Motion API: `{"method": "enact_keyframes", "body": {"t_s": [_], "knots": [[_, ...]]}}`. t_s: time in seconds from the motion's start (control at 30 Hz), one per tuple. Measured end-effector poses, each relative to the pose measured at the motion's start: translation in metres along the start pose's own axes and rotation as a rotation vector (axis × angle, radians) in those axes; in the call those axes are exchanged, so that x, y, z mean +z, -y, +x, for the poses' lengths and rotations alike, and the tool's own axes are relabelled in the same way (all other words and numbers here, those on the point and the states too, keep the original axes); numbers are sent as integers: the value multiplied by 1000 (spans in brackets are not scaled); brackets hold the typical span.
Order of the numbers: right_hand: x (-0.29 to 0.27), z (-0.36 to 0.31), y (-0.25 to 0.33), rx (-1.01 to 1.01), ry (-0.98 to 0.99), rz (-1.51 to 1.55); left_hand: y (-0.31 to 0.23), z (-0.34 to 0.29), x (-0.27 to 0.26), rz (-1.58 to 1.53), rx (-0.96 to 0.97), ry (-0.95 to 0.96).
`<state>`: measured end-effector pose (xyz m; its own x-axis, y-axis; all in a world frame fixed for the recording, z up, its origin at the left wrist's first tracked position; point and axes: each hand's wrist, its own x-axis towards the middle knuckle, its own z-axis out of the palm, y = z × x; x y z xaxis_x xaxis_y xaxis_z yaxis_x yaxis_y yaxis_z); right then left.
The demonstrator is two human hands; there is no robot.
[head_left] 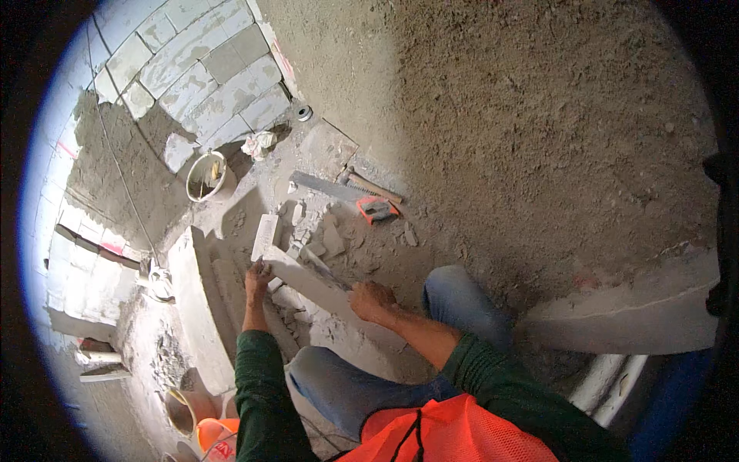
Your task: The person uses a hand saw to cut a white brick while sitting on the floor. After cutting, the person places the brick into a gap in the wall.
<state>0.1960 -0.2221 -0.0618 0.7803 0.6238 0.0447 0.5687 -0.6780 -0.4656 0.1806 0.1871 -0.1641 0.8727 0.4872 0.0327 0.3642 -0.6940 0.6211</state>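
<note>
A long pale block (308, 279) lies slanting in front of my knees. My left hand (259, 277) is closed at its far left end, fingers curled against the edge. A narrow pale rectangular piece (265, 236) with small marks sticks out just beyond those fingers; whether they touch it I cannot tell. My right hand (372, 301) is a fist at the block's right edge. A thin dark strip (327, 272) runs along that edge toward the fist, but what the fingers hold is hidden. Broken pale chunks (332, 239) lie beyond the block.
A handsaw (327, 187) with an orange and black grip lies beyond the chunks, beside a wooden-handled hammer (375, 186). A white bucket (209, 177) stands far left. Another long block (202, 300) is left of my arm, an orange bucket (215, 437) lower left. A rough wall rises right.
</note>
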Motion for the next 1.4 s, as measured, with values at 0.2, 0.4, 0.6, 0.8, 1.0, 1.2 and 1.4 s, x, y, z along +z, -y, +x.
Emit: {"method": "enact_keyframes", "body": {"t_s": [0.2, 0.4, 0.6, 0.8, 1.0, 1.2, 1.4], "knots": [[-41, 29, 21, 144, -350, 318, 11, -3, 2, -429, -40, 93], [-20, -6, 21, 164, 115, 156, -13, 4, -14, 14, 32, 113], [-47, 35, 20, 161, -202, 286, 3, -5, 2, -315, 5, 54], [-25, 2, 21, 199, 211, 251, 22, 12, 0, 13, 28, 88], [25, -3, 3, 281, 462, 130, 10, -2, 1, -209, -61, 71], [7, -7, 14, 284, 429, 158, -12, -14, -4, -261, -75, 2], [-14, -27, 15, 84, 41, 225, -21, -17, -8, -85, -111, 6]]}}
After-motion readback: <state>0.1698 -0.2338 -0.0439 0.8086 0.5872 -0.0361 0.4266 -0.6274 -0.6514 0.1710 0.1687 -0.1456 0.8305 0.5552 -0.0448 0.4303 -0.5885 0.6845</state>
